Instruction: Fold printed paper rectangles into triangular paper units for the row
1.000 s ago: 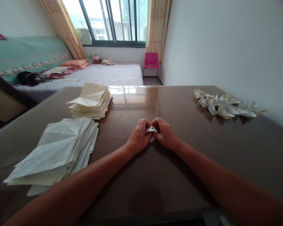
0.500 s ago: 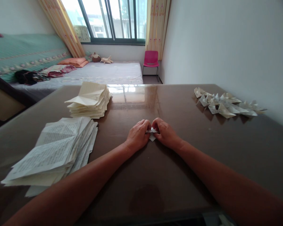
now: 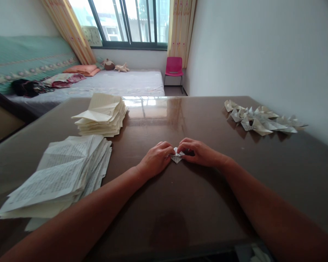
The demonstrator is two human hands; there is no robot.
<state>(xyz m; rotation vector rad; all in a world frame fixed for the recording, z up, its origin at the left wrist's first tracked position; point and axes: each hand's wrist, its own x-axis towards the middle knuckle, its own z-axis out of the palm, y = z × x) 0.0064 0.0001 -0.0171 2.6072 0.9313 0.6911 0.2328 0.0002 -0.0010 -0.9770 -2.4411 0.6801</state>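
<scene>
In the head view, the person's left hand (image 3: 159, 157) and right hand (image 3: 199, 152) come together near the middle of the brown worktop (image 3: 180, 207), both closed by their fingertips on one small folded paper (image 3: 176, 159). The left hand pinches the paper's left side, its fingers bent over that edge; the right hand has its thumb and curled forefinger on the right side, with a small dark gap framed between them farther back. The paper is white with printed marks, and its lower part shows as a point turned toward the person; the fingers hide some of its folds. Left of the hands, well apart from them, lies a fanned stack of printed sheets (image 3: 57, 171), creased on top, and just beyond it a stack of cream sheets (image 3: 104, 114), its top sheet partly raised. On the far right of the worktop, a cluster of folded paper pieces (image 3: 262, 122) with pointed corners sits close together near the white wall (image 3: 257, 47). Past the worktop are a bed (image 3: 139, 82) with orange pillows (image 3: 82, 69), a pink chair (image 3: 174, 66) and a window (image 3: 136, 22) between patterned curtains (image 3: 180, 29).
</scene>
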